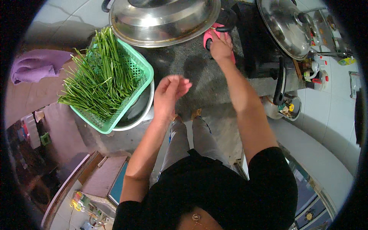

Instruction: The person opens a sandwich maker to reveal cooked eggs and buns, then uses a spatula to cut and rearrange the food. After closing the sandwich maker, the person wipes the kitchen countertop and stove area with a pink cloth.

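My right hand is on a pink cloth with a dark patch, on the grey stone countertop. The cloth lies close to a black handle beneath the rim of a large metal lid. Above the counter's front edge, my left hand hovers with nothing in it, fingers loosely bent. Left of it, a green plastic basket holds a heap of long green stalks, possibly garlic chives. The basket rests tilted over a white-rimmed basin.
A black stove stands at the right, with a glass pot lid leaning over it. A black handle juts out towards me. A purple cloth lies at far left. A scrap-filled container sits below the counter's right end.
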`<state>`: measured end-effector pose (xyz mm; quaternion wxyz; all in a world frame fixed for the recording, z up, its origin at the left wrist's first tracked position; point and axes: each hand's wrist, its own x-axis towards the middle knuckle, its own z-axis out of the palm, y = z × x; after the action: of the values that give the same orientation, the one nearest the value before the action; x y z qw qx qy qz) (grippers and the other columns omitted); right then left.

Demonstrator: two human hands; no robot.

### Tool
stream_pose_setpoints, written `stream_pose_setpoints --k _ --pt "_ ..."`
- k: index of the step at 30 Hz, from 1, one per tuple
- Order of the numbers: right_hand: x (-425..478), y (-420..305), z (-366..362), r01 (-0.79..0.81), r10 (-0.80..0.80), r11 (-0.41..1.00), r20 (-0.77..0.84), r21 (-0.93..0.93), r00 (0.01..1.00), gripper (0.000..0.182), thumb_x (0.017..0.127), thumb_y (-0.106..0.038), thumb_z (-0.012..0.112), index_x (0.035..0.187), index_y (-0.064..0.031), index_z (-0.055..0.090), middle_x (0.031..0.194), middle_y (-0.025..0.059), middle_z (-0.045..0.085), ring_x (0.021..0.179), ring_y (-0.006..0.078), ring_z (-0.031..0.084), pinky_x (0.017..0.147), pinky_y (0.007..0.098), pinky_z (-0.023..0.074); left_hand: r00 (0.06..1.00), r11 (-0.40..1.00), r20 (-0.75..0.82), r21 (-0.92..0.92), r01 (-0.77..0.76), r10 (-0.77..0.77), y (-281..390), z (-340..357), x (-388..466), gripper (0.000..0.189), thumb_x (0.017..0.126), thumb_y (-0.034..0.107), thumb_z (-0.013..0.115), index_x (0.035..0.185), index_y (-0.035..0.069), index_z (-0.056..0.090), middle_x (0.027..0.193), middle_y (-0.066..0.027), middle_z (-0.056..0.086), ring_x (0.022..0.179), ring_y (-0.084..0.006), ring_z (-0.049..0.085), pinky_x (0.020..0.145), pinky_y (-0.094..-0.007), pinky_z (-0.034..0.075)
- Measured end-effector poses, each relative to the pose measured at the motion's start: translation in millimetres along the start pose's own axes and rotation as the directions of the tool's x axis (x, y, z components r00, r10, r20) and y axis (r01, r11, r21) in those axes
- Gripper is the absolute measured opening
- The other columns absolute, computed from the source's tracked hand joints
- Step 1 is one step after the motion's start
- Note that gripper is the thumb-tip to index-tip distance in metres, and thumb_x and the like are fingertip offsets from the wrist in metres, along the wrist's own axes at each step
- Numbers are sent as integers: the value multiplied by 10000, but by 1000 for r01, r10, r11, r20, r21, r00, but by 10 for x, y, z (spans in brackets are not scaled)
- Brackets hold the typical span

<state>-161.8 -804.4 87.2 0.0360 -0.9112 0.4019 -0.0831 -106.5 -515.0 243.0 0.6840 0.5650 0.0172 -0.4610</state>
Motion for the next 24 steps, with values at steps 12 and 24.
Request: stream_pose_setpoints --k 12,24 --pt "-2143 296 -566 343 -359 896 2 283 933 463 791 -90 638 1224 -229 724 1517 -3 539 1249 345 558 1029 476 481 998 949 37 312 45 -59 -1118 -159 38 199 1057 123 556 1195 8 641 1112 -128 719 1010 -222 707 934 -341 564" --pt "-2512 2097 -783 -501 527 817 -17 284 850 536 784 38 628 1295 -117 671 1443 170 552 1219 411 532 1028 478 473 938 442 274 829 -342 213 -1517 69 90 222 944 69 642 1157 67 707 1206 -129 701 1143 -291 652 1017 -394 491"
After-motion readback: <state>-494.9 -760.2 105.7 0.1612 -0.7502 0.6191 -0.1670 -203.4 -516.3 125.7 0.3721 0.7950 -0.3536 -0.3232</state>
